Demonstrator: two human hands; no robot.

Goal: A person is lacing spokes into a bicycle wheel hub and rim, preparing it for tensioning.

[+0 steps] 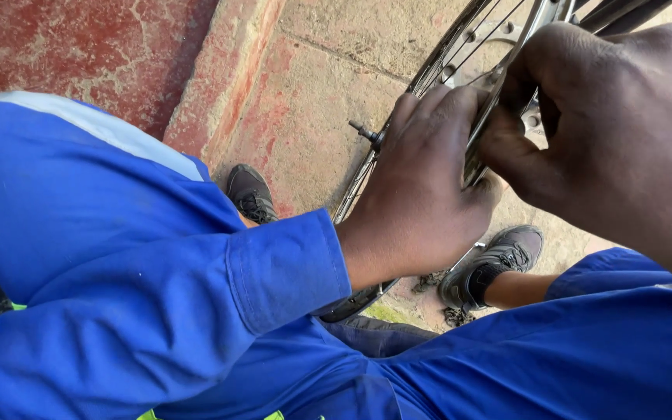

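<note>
Head view, looking down past the knees. The person sits or crouches over a bicycle wheel point(429, 85) held upright between the legs, its bare metal rim running from the lap up to the top right corner, thin spokes point(482, 40) fanning toward a hub that is mostly hidden.

Left hand point(421, 187): fingers curled over the rim from the near side, clasping it firmly; the blue sleeve point(196, 295) reaches to the wrist. Just left of the knuckles a short black valve stem point(365, 132) sticks out from the rim toward the ground.

Right hand point(608, 132): closed around the rim from the far side, thumb pressing toward the left hand's fingertips, so that both hands grip the same short stretch of rim, touching or nearly so. Whether a tool or a tyre edge lies under the fingers cannot be told.

Step in hand, as judged: work at the rim beside the valve, the wheel steadied by both grips. The next move would seem to call for a firm hold and even thumb pressure along the rim.

Surroundings: two dark shoes point(252, 194) planted on worn, red-stained concrete paving point(305, 101). No containers are in view.
</note>
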